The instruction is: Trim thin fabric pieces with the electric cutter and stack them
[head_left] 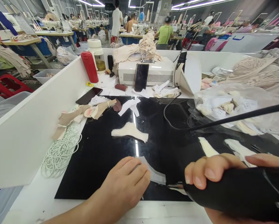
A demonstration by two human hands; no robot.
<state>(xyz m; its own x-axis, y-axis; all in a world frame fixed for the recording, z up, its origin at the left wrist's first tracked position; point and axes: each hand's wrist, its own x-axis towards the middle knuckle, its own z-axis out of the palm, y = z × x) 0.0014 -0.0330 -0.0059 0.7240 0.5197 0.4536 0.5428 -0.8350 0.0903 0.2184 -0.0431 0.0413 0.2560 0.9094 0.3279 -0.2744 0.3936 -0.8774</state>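
Note:
My left hand (130, 183), fingers curled and close together, presses on a curved translucent pattern piece (154, 174) at the front of the black board (95, 174). Its fingertips are hidden from me. In my right hand (211, 169) is a black corded power tool (237, 189), gripped with the fingers wrapped over its body. The tool's thin metal tip (175, 185) lies by the right end of the pattern piece, over a pale scrap. Ahead of my left hand lies a cream fabric piece (130, 131). Two more pale pieces, one a cream strip (208, 147), lie beyond my right hand.
The black cord (246, 116) crosses the board from the right. Looped pale green elastic cord (60, 155) and tied fabric pieces (83, 115) lie left. Behind stand a red flask (90, 67), a phone (141, 77) and a white machine (125, 73). Plastic bags (242, 105) fill the right.

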